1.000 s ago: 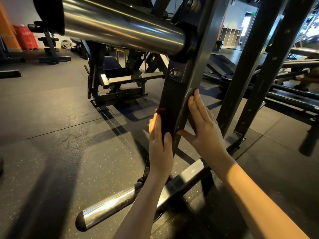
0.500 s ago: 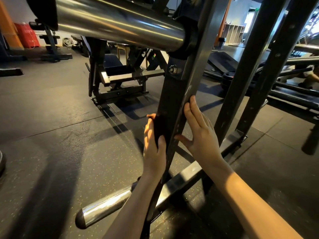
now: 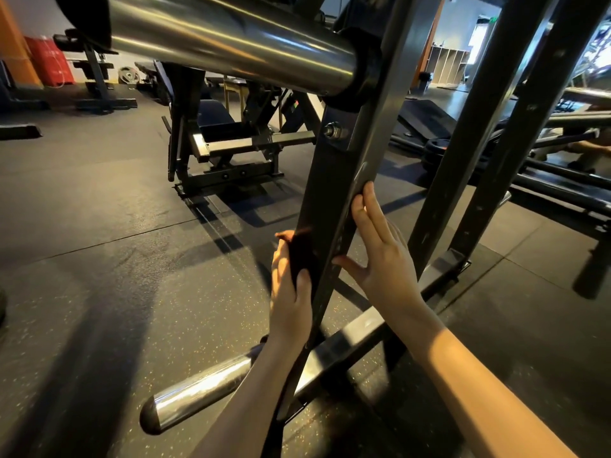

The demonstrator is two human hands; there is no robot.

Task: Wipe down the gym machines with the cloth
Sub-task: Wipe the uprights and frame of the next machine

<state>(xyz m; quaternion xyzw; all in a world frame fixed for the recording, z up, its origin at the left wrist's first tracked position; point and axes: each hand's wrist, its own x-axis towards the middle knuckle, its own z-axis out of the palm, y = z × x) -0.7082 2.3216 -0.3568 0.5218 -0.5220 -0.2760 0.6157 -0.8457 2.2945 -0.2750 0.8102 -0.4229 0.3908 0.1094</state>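
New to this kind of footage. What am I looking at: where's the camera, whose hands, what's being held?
There is no robot here. A person wears one wide-angle camera on the head, looking forward and down, so the two bare arms coming in from the bottom are their own. They are in a gym, facing a black slanted beam of a weight machine. The left hand grips a dark cloth against the beam's left face. The right hand lies flat, fingers straight, on the beam's other face and holds nothing. Above is a thick chrome bar for weight plates. A shorter chrome peg sticks out low down, above the dark speckled floor. Other machines stand behind.
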